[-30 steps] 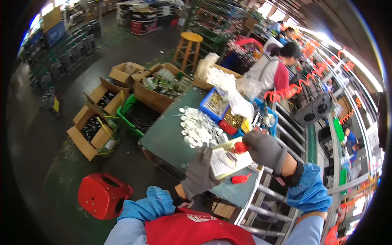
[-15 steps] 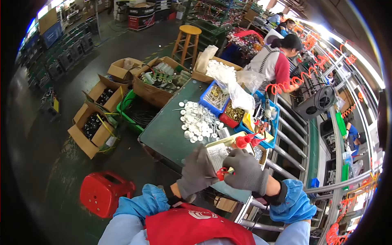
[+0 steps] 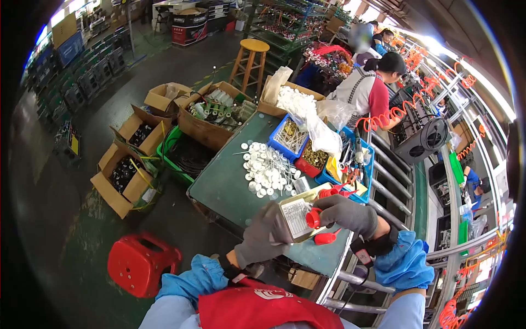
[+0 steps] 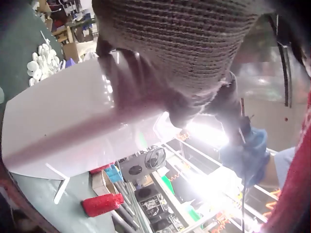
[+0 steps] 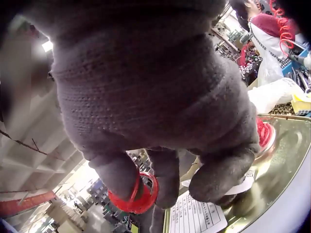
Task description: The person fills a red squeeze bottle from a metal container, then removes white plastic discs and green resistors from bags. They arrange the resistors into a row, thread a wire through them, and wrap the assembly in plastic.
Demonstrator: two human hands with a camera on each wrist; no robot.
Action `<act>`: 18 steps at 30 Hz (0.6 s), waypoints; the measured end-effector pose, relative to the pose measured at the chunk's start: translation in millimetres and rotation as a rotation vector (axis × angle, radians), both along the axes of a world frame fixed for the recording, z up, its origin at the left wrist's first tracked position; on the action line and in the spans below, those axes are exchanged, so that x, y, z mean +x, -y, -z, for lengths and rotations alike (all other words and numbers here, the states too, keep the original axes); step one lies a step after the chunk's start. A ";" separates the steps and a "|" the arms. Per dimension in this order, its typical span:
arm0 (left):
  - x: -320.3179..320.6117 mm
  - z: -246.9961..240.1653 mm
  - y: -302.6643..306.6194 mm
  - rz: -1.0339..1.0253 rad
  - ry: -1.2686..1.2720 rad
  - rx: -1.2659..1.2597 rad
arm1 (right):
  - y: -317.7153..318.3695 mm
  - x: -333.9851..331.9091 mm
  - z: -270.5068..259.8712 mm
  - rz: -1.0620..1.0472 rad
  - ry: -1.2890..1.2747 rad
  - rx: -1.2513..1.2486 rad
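My gloved left hand (image 3: 262, 234) rests at the near-left side of a pale rectangular tin can (image 3: 296, 238). In the left wrist view the can's glossy wall (image 4: 58, 121) mirrors that glove's fingers. My gloved right hand (image 3: 349, 215) is over the can's right side and pinches a red ring-shaped cap (image 3: 313, 218). The right wrist view shows this red cap (image 5: 133, 200) between the fingertips, above a printed label (image 5: 194, 216) on the can's gold top (image 5: 294, 138). Right of the can lies a red nozzle bottle (image 3: 327, 237); other red pieces (image 3: 331, 191) show at its far edge.
White-headed pins (image 3: 266, 167) lie piled on the green table (image 3: 219, 189). Beyond are a blue bin (image 3: 289, 137), a red bin of brass parts (image 3: 312, 159) and a blue tool tray (image 3: 359, 164). Metal rollers (image 3: 392, 175) run along the right. A person (image 3: 372, 88) works beyond.
My right hand moved from the red pieces at the can's far side toward its near edge, then back right with the red cap. The red bottle, hidden half a second ago, shows again.
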State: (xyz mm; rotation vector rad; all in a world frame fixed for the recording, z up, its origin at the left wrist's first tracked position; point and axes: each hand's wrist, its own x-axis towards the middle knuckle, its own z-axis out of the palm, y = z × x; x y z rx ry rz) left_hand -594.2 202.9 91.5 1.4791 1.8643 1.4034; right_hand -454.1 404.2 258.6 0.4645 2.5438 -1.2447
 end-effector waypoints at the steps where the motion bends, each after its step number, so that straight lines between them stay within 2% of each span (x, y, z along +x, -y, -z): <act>1: -2.9 23.5 2.9 0.001 0.108 -0.017 | 6.8 0.4 -3.5 0.165 0.050 -0.073; 2: -4.4 49.2 4.9 0.001 0.217 -0.033 | 11.2 2.6 -5.3 0.328 0.101 -0.147; 3: -4.0 76.1 5.6 -0.075 0.329 -0.082 | 12.8 7.7 -4.8 0.248 0.007 -0.059; 5: -15.5 115.1 2.6 0.020 0.860 -0.294 | 17.2 20.3 -1.4 0.091 -0.179 0.120; 6: -18.9 121.6 2.7 0.067 1.124 -0.407 | 25.1 21.7 7.5 -0.042 -0.458 0.207; 8: -16.7 130.8 5.8 0.206 1.449 -0.345 | 50.2 20.8 -7.6 -0.079 -0.467 0.221; 9: -17.2 132.7 6.7 0.277 1.613 -0.322 | 73.3 18.6 -27.3 0.364 -0.232 -0.112; 12: -14.9 119.5 19.6 0.393 1.724 -0.337 | 85.6 28.0 -52.6 0.576 -0.215 -0.242; 13: -15.2 95.7 26.9 0.375 1.694 -0.358 | 100.1 22.9 -81.0 0.740 -0.131 -0.400; 15: -15.9 76.2 45.4 0.401 1.358 -0.402 | 106.5 41.2 -87.5 0.674 -0.114 -0.362; 16: -17.1 63.5 54.6 0.352 1.329 -0.443 | 107.4 50.0 -86.6 0.637 -0.111 -0.343; 17: -18.3 50.7 63.7 0.304 1.302 -0.484 | 114.7 59.6 -76.0 0.691 -0.159 -0.409; 18: -19.5 37.8 72.6 0.257 1.275 -0.526 | 116.9 69.4 -64.2 0.595 -0.243 -0.279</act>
